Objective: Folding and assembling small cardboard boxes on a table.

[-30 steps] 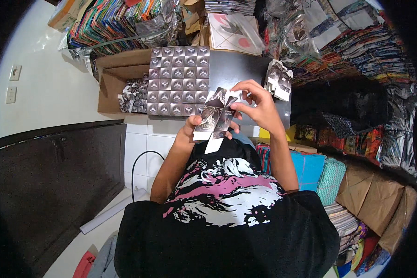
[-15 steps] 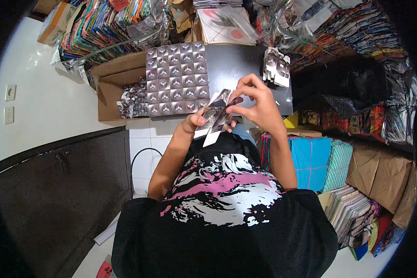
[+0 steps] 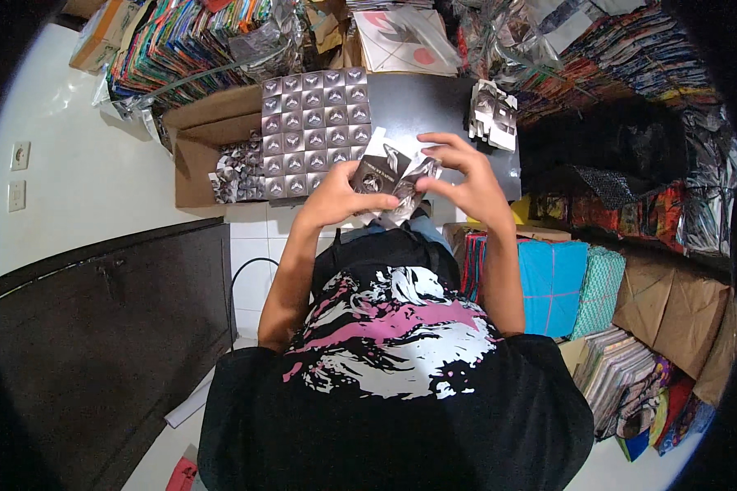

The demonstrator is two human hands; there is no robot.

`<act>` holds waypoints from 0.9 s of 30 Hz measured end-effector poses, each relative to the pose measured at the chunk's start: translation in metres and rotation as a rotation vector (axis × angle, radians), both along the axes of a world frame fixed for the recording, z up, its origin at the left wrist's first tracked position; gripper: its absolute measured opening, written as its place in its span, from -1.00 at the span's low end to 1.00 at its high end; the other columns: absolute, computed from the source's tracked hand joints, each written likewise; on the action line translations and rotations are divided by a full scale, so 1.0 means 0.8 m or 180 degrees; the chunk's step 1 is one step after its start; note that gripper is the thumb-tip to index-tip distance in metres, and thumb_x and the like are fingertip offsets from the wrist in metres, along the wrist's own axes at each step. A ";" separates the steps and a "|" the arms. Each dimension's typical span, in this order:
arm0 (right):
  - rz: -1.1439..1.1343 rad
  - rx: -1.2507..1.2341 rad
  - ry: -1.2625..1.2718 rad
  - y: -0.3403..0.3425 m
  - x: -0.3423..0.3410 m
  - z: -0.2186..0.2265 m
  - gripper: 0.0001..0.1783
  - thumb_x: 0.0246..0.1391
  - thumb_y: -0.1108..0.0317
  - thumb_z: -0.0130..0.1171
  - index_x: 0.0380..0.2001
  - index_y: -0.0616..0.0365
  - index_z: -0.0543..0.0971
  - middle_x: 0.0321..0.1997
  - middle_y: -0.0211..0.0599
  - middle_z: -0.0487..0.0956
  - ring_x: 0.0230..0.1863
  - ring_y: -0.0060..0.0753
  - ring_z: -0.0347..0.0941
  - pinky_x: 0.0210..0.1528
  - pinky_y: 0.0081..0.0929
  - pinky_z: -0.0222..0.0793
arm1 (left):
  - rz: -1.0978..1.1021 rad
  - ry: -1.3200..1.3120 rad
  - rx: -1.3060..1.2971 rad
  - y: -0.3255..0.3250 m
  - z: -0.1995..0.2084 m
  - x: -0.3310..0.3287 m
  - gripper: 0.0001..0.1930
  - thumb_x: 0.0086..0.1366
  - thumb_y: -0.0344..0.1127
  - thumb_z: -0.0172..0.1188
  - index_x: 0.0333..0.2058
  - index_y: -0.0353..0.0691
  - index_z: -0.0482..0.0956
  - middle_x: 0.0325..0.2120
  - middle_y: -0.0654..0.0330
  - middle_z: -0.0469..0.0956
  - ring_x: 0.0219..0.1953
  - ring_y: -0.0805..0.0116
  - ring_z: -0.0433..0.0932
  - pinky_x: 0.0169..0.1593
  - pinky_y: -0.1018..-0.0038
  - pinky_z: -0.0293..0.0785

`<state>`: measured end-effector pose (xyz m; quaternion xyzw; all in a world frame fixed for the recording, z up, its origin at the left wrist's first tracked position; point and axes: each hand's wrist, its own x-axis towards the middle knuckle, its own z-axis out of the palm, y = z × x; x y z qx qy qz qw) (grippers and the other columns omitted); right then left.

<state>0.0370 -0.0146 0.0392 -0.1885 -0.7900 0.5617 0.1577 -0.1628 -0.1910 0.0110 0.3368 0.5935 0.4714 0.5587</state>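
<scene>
Handling step, apparently opening or folding: left hand (image 3: pixel 333 198) clamped on grey-black printed carton (image 3: pixel 376 175), right hand (image 3: pixel 473 186) at its edge, grip unclear; next move likely calls for steady left hold.

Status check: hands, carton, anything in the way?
Left hand gripping dark printed carton, white flap sticking out. Right hand at carton's right side, grip unclear. Nothing seen blocking either hand.

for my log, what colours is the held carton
The carton is dark grey and white, head view.
</scene>
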 end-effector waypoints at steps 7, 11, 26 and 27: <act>-0.0571 -0.1166 -0.0075 -0.032 -0.016 -0.051 -0.58 0.12 0.38 0.50 0.03 0.25 0.64 -0.23 -0.39 0.68 -0.14 -0.57 0.58 -0.08 -0.53 0.51 | 0.1286 0.0215 0.0349 0.010 -0.035 0.024 -0.71 0.21 -0.24 0.56 -0.21 -0.32 0.76 -0.39 0.32 0.73 -0.37 0.59 0.59 -0.24 0.52 0.52; -0.0899 -0.1622 0.0110 -0.039 -0.018 -0.056 -0.80 0.16 0.42 0.46 -0.19 0.30 0.74 -0.27 -0.41 0.73 -0.25 -0.68 0.55 -0.17 -0.58 0.47 | 0.1498 0.0337 0.0326 0.018 -0.025 0.042 -0.70 0.38 -0.13 0.42 -0.25 -0.32 0.76 -0.48 0.35 0.66 -0.46 0.62 0.49 -0.37 0.52 0.43; -0.0979 -0.1758 0.0001 -0.049 -0.013 -0.061 -0.82 0.18 0.38 0.45 -0.20 0.24 0.76 -0.27 -0.46 0.73 -0.30 -0.72 0.51 -0.22 -0.63 0.40 | 0.1577 0.0582 0.0491 0.009 -0.071 0.040 -0.46 0.58 0.10 0.10 -0.47 -0.24 0.54 -0.56 0.50 0.41 -0.48 0.68 0.27 -0.44 0.54 0.20; -0.0989 -0.1631 0.0088 -0.050 -0.014 -0.061 -0.82 0.19 0.37 0.45 -0.21 0.24 0.76 -0.28 -0.48 0.73 -0.30 -0.73 0.50 -0.22 -0.63 0.39 | 0.1595 0.0588 0.0490 0.009 -0.076 0.044 -0.46 0.58 0.10 0.10 -0.47 -0.24 0.54 -0.56 0.50 0.41 -0.48 0.68 0.27 -0.44 0.54 0.20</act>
